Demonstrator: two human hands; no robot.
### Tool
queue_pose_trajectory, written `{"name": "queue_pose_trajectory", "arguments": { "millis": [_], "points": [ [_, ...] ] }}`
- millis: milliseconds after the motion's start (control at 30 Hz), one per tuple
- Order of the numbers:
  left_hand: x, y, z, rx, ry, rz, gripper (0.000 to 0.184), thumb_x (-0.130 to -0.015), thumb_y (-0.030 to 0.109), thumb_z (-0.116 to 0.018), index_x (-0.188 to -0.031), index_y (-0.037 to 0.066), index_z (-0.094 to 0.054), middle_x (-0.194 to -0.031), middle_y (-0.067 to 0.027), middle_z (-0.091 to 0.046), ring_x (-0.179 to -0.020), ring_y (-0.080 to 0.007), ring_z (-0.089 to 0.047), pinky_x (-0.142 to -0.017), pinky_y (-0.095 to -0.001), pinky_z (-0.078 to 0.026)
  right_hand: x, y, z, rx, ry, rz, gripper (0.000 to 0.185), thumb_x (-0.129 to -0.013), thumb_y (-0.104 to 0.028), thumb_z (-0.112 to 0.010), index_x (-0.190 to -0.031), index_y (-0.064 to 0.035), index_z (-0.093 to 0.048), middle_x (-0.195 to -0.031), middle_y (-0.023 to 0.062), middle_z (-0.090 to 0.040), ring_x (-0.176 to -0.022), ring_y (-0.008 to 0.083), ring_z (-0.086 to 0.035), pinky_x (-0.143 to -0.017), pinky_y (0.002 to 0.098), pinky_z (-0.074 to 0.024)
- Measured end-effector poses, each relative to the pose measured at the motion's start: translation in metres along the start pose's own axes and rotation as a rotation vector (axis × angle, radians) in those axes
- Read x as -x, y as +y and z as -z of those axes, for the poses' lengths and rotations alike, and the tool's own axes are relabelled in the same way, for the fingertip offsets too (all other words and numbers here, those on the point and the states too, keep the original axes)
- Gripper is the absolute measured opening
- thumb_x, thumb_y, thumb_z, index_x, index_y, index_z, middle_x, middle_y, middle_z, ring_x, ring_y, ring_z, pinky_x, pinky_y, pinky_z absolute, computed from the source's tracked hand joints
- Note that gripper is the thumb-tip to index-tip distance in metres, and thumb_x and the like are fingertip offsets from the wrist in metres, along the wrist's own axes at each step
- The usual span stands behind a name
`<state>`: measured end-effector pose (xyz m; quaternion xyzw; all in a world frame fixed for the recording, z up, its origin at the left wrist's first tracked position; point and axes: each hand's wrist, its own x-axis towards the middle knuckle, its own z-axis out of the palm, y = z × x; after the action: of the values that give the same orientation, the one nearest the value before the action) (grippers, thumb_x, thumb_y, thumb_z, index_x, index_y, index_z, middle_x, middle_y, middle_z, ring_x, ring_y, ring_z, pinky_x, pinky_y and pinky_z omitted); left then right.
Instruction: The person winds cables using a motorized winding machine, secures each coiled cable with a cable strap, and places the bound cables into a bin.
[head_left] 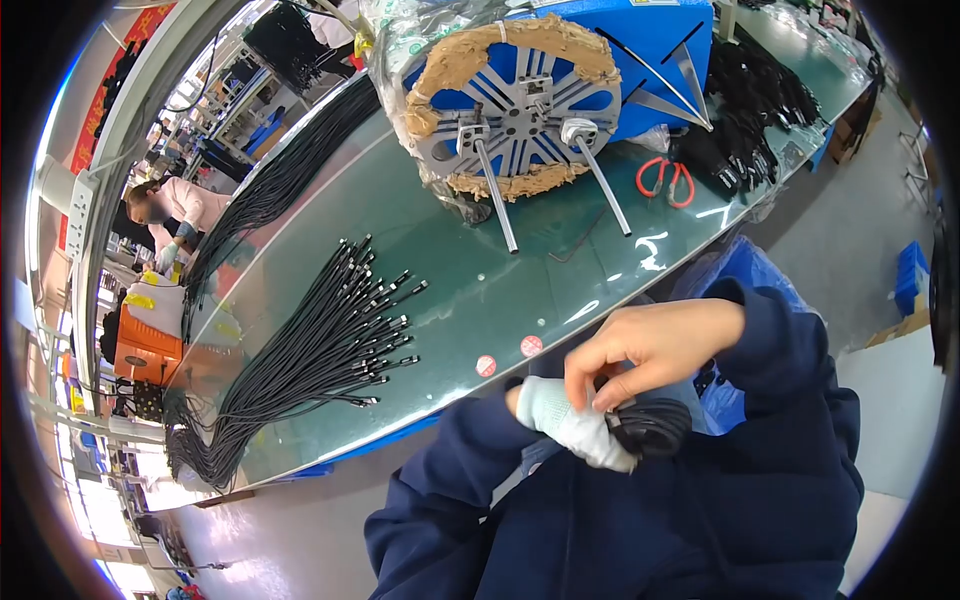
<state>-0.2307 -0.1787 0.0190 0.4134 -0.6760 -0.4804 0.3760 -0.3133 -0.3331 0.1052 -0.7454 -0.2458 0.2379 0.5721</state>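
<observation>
My left hand, in a white glove, is closed around a coiled black cable in front of my body. Bare, my right hand reaches over from the right with thumb and forefinger pinched against the glove and the top of the coil. What sits between those fingertips is too small and hidden to make out. On the green table to the left, a fanned bundle of black cables lies with its connector ends towards me.
A winding machine with a spoked metal wheel and two rods stands on the table. Red-handled scissors lie beside black cable bundles at the right. More long cables run along the far side. Another person works beyond the table.
</observation>
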Motion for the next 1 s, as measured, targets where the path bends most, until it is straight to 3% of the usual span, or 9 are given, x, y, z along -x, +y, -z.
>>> {"name": "queue_pose_trajectory", "arguments": {
  "millis": [200, 300, 367, 467, 533, 633, 733, 867, 1000],
  "points": [
    [-0.023, 0.002, -0.008, 0.438, -0.489, -0.008, 0.022, -0.080, 0.004, -0.066, -0.099, -0.003, -0.058, -0.083, -0.0100, -0.061, -0.074, -0.0198, -0.061, -0.068, -0.0330, -0.051, 0.008, 0.025, 0.006, 0.078, 0.065, 0.456, 0.013, -0.086, -0.008, -0.061, -0.097, -0.0017, -0.066, -0.085, 0.0061, -0.061, -0.080, 0.0224, -0.060, -0.068, 0.0325, -0.0477],
    [-0.018, -0.012, -0.026, 1.006, -0.259, -0.269, 0.025, -0.074, 0.011, -0.074, -0.086, -0.001, -0.055, -0.073, -0.0090, -0.059, -0.063, -0.0186, -0.057, -0.054, -0.0308, -0.046, 0.025, 0.013, -0.006, 0.574, 0.388, 0.460, 0.019, -0.071, -0.007, -0.068, -0.088, -0.0017, -0.063, -0.084, 0.0083, -0.059, -0.076, 0.0278, -0.058, -0.062, 0.0354, -0.0496],
    [-0.020, 0.028, -0.018, 1.093, -0.155, -0.085, 0.026, -0.074, 0.017, -0.072, -0.079, 0.001, -0.052, -0.064, -0.0055, -0.054, -0.054, -0.0137, -0.050, -0.047, -0.0270, -0.038, 0.034, 0.010, -0.018, 0.765, 0.583, 0.424, 0.021, -0.066, -0.008, -0.070, -0.085, -0.0022, -0.063, -0.084, 0.0078, -0.060, -0.073, 0.0266, -0.058, -0.060, 0.0345, -0.0493],
    [0.008, 0.042, -0.020, 1.160, 0.409, 0.185, 0.019, -0.078, 0.017, -0.065, -0.082, 0.002, -0.054, -0.057, 0.0006, -0.045, -0.044, -0.0050, -0.036, -0.038, -0.0221, -0.026, 0.046, 0.011, -0.037, 1.070, 0.779, 0.346, 0.023, -0.060, -0.010, -0.075, -0.079, -0.0021, -0.064, -0.084, 0.0078, -0.060, -0.066, 0.0226, -0.057, -0.054, 0.0314, -0.0477],
    [0.008, 0.038, -0.024, 1.099, 0.469, 0.273, 0.012, -0.077, 0.012, -0.064, -0.080, 0.003, -0.056, -0.056, 0.0004, -0.047, -0.046, -0.0063, -0.041, -0.041, -0.0232, -0.029, 0.048, 0.029, -0.058, 1.092, 0.868, 0.274, 0.023, -0.061, -0.012, -0.076, -0.078, -0.0022, -0.064, -0.083, 0.0071, -0.060, -0.063, 0.0206, -0.055, -0.051, 0.0305, -0.0461],
    [-0.006, 0.032, -0.022, 0.055, 0.688, 0.252, 0.006, -0.074, 0.006, -0.058, -0.078, 0.001, -0.058, -0.053, -0.0044, -0.050, -0.046, -0.0134, -0.048, -0.046, -0.0295, -0.038, 0.045, 0.035, -0.063, 1.036, 0.963, 0.229, 0.022, -0.061, -0.012, -0.077, -0.076, -0.0028, -0.064, -0.072, 0.0048, -0.056, -0.057, 0.0190, -0.052, -0.046, 0.0304, -0.0420],
    [-0.017, 0.025, -0.020, -0.030, 0.785, 0.051, 0.007, -0.074, 0.006, -0.059, -0.079, 0.002, -0.058, -0.052, -0.0060, -0.048, -0.043, -0.0154, -0.045, -0.046, -0.0311, -0.038, 0.045, 0.035, -0.057, 1.054, 1.002, 0.212, 0.021, -0.062, -0.014, -0.077, -0.073, -0.0042, -0.062, -0.065, 0.0035, -0.051, -0.055, 0.0189, -0.050, -0.045, 0.0309, -0.0401],
    [-0.014, 0.015, -0.019, -0.106, 0.774, 0.188, 0.014, -0.073, 0.005, -0.060, -0.086, 0.001, -0.060, -0.068, -0.0093, -0.054, -0.063, -0.0227, -0.052, -0.058, -0.0357, -0.041, 0.044, 0.053, -0.049, 1.085, 0.991, 0.243, 0.022, -0.065, -0.020, -0.077, -0.070, -0.0064, -0.061, -0.059, 0.0018, -0.045, -0.053, 0.0183, -0.048, -0.044, 0.0312, -0.0388],
    [-0.027, 0.008, -0.028, -0.507, 0.895, 0.098, 0.043, -0.070, 0.008, -0.067, -0.111, 0.002, -0.053, -0.082, -0.0150, -0.061, -0.078, -0.0343, -0.060, -0.069, -0.0414, -0.047, 0.043, 0.057, -0.053, 1.162, 1.053, 0.174, 0.033, -0.070, -0.030, -0.074, -0.061, -0.0090, -0.050, -0.056, 0.0026, -0.045, -0.054, 0.0181, -0.051, -0.048, 0.0310, -0.0408]
  ]
}}
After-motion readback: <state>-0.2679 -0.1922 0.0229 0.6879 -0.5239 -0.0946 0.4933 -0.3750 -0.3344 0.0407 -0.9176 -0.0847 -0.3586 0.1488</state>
